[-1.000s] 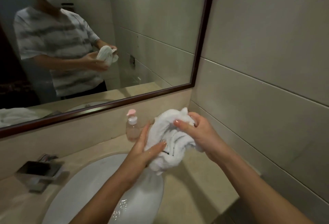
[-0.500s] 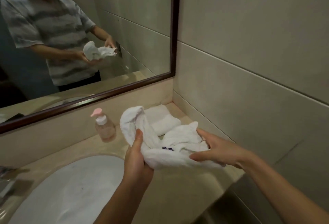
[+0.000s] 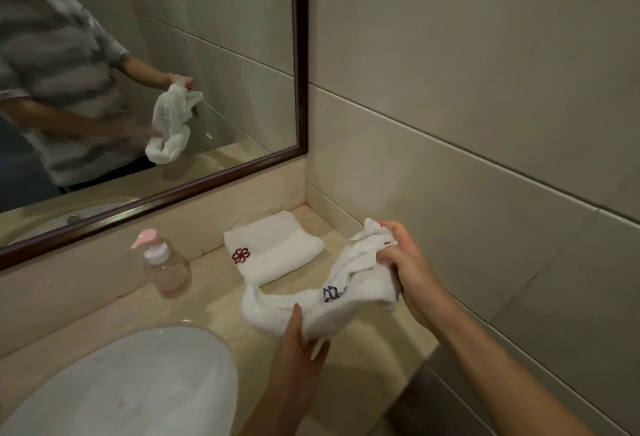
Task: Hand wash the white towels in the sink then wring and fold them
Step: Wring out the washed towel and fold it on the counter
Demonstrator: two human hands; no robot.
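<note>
A wrung white towel (image 3: 322,300) was held above the beige counter (image 3: 214,300), to the right of the sink (image 3: 138,383) and just near of a folded towel (image 3: 273,248) that lay flat in the far right corner; the folded one bore a red flower mark, the held one a dark blue mark, unreadable at this size. The right hand (image 3: 412,273) was closed round the far right end, fingers curled into the bunched cloth; the left hand (image 3: 298,342) was seen to pinch the near left bulge, thumb above and fingers below. The held towel's long axis was judged to run from near left to far right, rising toward the right hand; the left end sagged close to the counter, contact could not be told. The step in hand was judged to be the opening-out before folding; it would be done well if the twist were shaken loose, two corners of one edge found and pinched, the cloth spread flat on bare counter, clear of the soap bottle (image 3: 166,266), and edges matched before creasing; a damp rope folded as it stood was expected to give a lumpy stack.
</note>
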